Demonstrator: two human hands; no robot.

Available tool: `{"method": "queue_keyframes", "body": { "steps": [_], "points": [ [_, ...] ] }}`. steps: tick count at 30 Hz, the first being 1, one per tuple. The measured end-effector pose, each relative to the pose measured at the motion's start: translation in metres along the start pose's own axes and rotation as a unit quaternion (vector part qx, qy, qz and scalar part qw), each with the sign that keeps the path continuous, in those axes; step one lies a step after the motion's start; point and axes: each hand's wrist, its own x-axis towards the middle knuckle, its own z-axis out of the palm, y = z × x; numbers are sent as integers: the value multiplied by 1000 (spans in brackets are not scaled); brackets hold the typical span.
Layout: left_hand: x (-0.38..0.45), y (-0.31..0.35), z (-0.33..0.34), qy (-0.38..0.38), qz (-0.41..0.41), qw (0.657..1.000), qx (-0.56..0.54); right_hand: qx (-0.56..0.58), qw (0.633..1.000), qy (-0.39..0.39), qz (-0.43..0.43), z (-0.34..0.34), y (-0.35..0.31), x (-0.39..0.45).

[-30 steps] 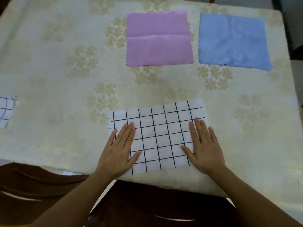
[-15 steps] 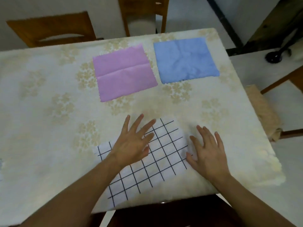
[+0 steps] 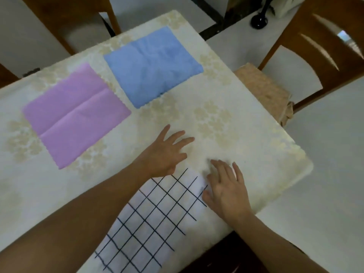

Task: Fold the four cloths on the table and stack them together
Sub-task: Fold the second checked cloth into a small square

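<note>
**Two open hands at the far end of a folded checked cloth**

The checked cloth (image 3: 149,223) (white with a dark grid) is lying flat near the front edge of the table (image 3: 246,134), running diagonally toward the viewer. The left hand (image 3: 164,152) is reaching past the cloth's far end, fingers spread and grasping nothing, its palm hovering over or resting on the bare tablecloth; contact cannot be told. The right hand (image 3: 228,190) is lying open at the cloth's far right corner, its thumb touching the cloth edge, holding nothing. Farther back, the purple cloth (image 3: 76,115) is lying unfolded with a visible crease, and the blue cloth (image 3: 153,66) is lying unfolded just beside it, to its right. A wooden chair (image 3: 323,42) is standing off the table's right side.
</note>
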Motion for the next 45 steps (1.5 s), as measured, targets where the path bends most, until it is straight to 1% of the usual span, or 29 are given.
{"method": "queue_keyframes", "body": {
  "steps": [2,5,8,12,20,24,28,31,35,37,40,45],
  "points": [
    [9,-4,4,-11,10,1000,-3,6,1000,-7,11,5,-2,-1],
    [17,-7,8,0,18,1000,-15,17,999,-4,29,9,-3,-2],
    [21,-10,11,8,30,999,-31,24,999,16,29,11,-3,-2],
    [24,-12,14,-6,40,998,-44,29,999,31,31,14,-3,-1],
    [26,-11,13,-4,69,995,-75,36,998,4,45,8,-4,4],
    [21,-14,1,36,92,992,-81,41,998,-1,51,5,-3,9],
    [14,-15,-13,72,99,991,-60,50,998,16,28,4,-5,10],
    [10,-16,-16,81,92,992,-42,68,997,35,30,1,-4,9],
    [11,-18,-19,69,59,996,-13,69,995,71,18,-8,5,13],
    [16,-16,-21,75,40,996,-9,69,994,88,10,-14,14,15],
    [30,-12,-25,89,18,996,-5,67,993,101,11,-23,34,21],
    [78,-3,-52,117,-36,992,36,70,990,119,33,-47,88,38]
  ]
}}
